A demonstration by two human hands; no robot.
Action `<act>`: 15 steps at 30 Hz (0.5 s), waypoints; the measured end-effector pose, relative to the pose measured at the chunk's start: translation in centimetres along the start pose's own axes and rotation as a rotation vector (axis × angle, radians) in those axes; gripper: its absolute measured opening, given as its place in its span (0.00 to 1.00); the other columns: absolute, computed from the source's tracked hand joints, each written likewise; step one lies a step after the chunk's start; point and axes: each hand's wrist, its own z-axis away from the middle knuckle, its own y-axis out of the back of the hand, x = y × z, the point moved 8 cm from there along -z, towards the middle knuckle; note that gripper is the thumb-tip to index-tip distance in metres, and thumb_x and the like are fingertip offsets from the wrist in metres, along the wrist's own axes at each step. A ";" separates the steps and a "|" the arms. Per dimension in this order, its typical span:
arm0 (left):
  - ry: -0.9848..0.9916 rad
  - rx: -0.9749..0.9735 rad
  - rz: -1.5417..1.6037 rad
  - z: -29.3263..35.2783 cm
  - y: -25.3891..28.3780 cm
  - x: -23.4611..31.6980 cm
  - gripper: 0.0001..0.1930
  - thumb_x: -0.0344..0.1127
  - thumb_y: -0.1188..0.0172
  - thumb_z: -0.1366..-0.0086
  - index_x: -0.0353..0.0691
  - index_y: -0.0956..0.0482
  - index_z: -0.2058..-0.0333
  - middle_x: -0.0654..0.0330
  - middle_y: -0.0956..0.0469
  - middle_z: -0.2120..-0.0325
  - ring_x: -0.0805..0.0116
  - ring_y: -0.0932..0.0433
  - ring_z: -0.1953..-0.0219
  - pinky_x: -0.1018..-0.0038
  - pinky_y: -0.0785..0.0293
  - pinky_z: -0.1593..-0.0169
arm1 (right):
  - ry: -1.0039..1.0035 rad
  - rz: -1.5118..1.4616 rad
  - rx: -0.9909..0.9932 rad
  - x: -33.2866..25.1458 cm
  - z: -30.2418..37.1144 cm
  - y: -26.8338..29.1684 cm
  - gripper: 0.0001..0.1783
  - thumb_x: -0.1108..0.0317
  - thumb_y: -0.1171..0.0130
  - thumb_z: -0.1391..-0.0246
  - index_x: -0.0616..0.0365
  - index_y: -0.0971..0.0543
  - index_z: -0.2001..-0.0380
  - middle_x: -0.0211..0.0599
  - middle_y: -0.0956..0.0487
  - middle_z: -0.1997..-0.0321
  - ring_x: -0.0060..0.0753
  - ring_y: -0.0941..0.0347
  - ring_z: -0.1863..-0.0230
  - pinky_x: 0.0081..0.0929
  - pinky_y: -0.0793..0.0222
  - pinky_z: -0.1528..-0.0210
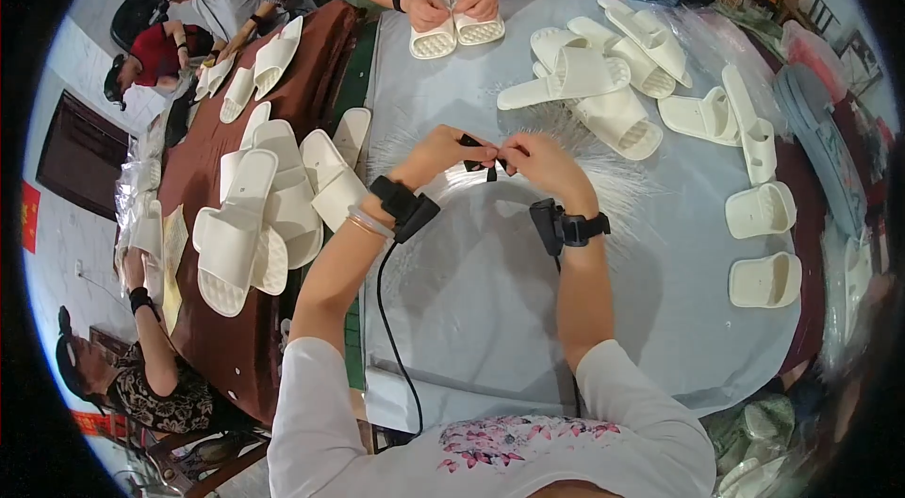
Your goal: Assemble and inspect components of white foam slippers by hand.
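Note:
My left hand (451, 151) and my right hand (545, 162) meet over the middle of the table, fingertips almost touching. Both are pinched on a small black piece (491, 174), which looks like a strip or tag; its exact kind is too small to make out. Part of it shows between the left fingers, and an end hangs down between the hands. Under and around them lies a spread of thin, clear-white strands (603, 179). The nearest slippers are a pile of cream slippers (617, 125) beyond my right hand, some overlapping.
Grey sheeting covers the table (452, 309). Single cream slippers (765, 281) line its right edge. More slippers (236, 243) are heaped on a brown-covered table (179, 328) at the left. Across from me, a person's hands (457, 9) hold a pair of slippers. Other people sit at the left.

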 end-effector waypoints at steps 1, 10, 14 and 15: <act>-0.010 -0.029 0.021 0.0 -0.1 0.1 0.13 0.34 0.39 0.48 0.34 0.21 0.64 0.62 0.21 0.73 0.79 0.26 0.71 0.85 0.32 0.65 | -0.021 0.000 0.122 0.6 0.2 0.8 0.10 0.64 0.46 0.54 0.60 0.23 0.74 0.39 0.23 0.76 0.37 0.27 0.72 0.28 0.33 0.68; -0.056 -0.015 -0.024 0.2 -0.1 0.4 0.13 0.33 0.37 0.52 0.33 0.20 0.67 0.61 0.21 0.74 0.78 0.26 0.72 0.81 0.31 0.66 | -0.023 0.009 -0.014 0.6 0.1 -0.6 0.16 0.70 0.42 0.58 0.62 0.26 0.63 0.39 0.23 0.70 0.31 0.27 0.68 0.27 0.33 0.65; -0.233 0.032 -0.277 0.5 -0.6 1.5 0.11 0.31 0.38 0.53 0.37 0.20 0.68 0.59 0.21 0.74 0.72 0.24 0.73 0.78 0.30 0.66 | 0.017 -0.005 0.008 1.1 -0.3 -0.8 0.17 0.71 0.42 0.58 0.61 0.26 0.61 0.38 0.23 0.73 0.29 0.28 0.73 0.25 0.33 0.68; -0.414 0.058 -0.419 1.0 -0.9 2.9 0.10 0.30 0.40 0.54 0.37 0.20 0.69 0.58 0.21 0.75 0.68 0.24 0.73 0.76 0.29 0.66 | 0.017 -0.004 0.009 1.4 -0.6 -0.8 0.17 0.71 0.42 0.58 0.61 0.26 0.61 0.38 0.23 0.73 0.29 0.28 0.73 0.25 0.33 0.68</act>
